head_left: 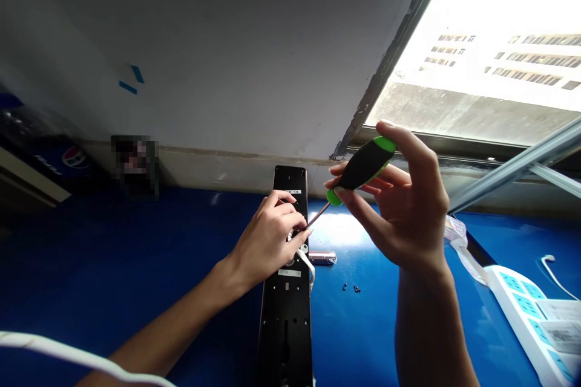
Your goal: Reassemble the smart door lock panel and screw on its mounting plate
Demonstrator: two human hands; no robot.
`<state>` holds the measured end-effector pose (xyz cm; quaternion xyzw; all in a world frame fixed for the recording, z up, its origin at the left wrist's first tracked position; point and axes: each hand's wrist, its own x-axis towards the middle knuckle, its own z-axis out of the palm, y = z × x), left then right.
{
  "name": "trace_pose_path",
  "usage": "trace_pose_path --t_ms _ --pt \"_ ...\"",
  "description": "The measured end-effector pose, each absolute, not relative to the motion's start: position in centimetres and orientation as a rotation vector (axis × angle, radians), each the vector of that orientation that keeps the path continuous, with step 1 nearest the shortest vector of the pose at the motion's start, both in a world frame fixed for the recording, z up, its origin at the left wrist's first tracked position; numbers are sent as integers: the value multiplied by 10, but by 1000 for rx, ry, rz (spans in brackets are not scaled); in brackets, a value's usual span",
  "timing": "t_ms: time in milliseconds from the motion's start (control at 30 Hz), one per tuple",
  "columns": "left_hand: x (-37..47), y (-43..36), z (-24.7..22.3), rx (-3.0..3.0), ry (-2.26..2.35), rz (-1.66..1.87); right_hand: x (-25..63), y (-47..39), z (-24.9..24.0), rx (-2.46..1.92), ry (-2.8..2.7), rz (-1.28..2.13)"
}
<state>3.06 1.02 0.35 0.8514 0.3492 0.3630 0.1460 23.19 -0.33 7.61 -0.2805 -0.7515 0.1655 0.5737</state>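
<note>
Evidently light and rigid, the black-and-green screwdriver with a thin metal shaft [365, 164] should be easy to steer; its thick handle looks grippy, probably rubbery, and is the natural place to take hold. The right hand [408, 214] has its fingers wrapped loosely about that handle, above the blue, glossy bench [363, 338]. The screwdriver's long axis slants: the green butt points up and right toward the window [481, 54], the shaft down and left, its tip hidden at the left hand's fingertips. Beneath lies the long, narrow black panel [297, 309], likely stiff, fairly heavy and smooth enough to slide, best steadied by its long edges. It runs lengthwise from the near edge of view toward the wall [227, 60], its far end close to the wall's base. The left hand [272, 233] rests across it, fingers curled near the white cable [309, 266]; whether they pinch anything, I cannot tell. Small black screws [356, 289], easily lost, lie right of the panel.
</note>
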Motion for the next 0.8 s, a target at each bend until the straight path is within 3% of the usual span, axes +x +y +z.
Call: trace_pose_path --t_ms 467,633,800 --pt "28 20 1 2446 1011 1240 227 9 71 -591 -1727 149" --pt "19 30 -3 2447 1145 1047 232 16 67 -645 -1746 2" --pt "17 32 -11 2343 1316 895 232 18 61 -713 -1736 83"
